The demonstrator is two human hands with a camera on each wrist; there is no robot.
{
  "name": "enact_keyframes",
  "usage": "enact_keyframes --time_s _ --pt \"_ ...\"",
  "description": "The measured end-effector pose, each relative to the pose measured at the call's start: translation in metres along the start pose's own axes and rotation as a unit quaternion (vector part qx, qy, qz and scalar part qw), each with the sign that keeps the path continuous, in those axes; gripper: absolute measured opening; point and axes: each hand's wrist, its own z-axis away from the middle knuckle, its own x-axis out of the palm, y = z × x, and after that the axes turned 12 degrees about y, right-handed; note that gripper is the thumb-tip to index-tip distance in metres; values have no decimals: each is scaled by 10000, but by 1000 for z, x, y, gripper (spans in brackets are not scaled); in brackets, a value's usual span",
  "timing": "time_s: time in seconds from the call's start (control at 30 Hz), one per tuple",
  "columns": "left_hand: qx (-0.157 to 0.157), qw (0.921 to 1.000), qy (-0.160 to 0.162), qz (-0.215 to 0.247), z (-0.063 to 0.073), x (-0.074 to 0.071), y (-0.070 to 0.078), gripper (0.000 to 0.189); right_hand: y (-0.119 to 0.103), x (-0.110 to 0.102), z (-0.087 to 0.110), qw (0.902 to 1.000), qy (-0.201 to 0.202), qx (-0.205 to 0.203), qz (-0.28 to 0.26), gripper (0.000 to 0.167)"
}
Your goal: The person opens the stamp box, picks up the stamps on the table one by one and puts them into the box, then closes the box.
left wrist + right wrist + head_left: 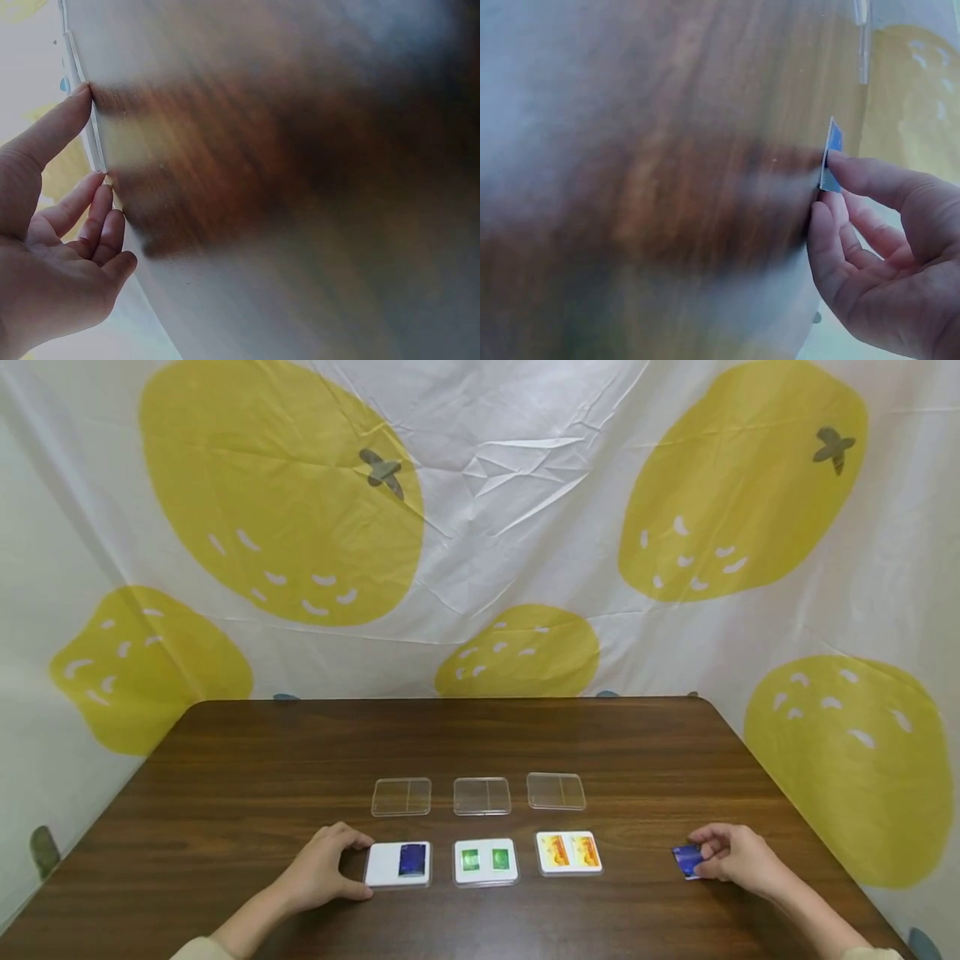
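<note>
On the left of a row stands a shallow clear plastic case [381, 866], white inside, with one dark blue card [412, 860] on its right half. My left hand [318, 866] grips this case at its left end, thumb at the near corner and index finger at the far corner. In the left wrist view, the thumb and a fingertip touch the thin case edge [96, 142]. Well off to the right, my right hand [738, 860] pinches a small blue card [686, 861] between thumb and fingers, low over the table. The right wrist view shows that card [830, 157] edge-on.
A case with two green cards [485, 861] is in the middle of the row; one with two orange cards [568, 852] is on its right. Three clear lids [402, 797] lie behind them on the brown wooden table [300, 739]. A lemon-print curtain [510, 543] hangs behind.
</note>
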Motion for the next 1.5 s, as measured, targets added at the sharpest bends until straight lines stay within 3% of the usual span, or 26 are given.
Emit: enact_keyframes --time_s 0.23,0.5,0.6,0.83,1.1,1.3,1.5 --pt "76 10000 -26 12 0 0 0 56 -1 -3 0 9998 -55 166 13 24" --pt "92 10000 8 -8 -1 0 0 56 -2 1 -3 9933 690 -312 879 5" --pt "113 9999 7 -9 -1 0 1 56 -3 2 -4 9898 782 -467 1100 5" --pt "88 10000 -38 -13 -1 1 1 56 -5 -4 -10 9964 114 -656 526 5" --pt "156 9999 17 -63 -1 2 -2 56 -14 -7 -23 9958 -763 -389 -338 14" --pt "119 9999 42 -69 -1 3 -3 55 -31 1 -33 9909 -1049 -251 -810 18" --pt "142 9999 27 -83 -1 2 -4 55 -57 17 -42 9882 -1165 -439 -888 17"
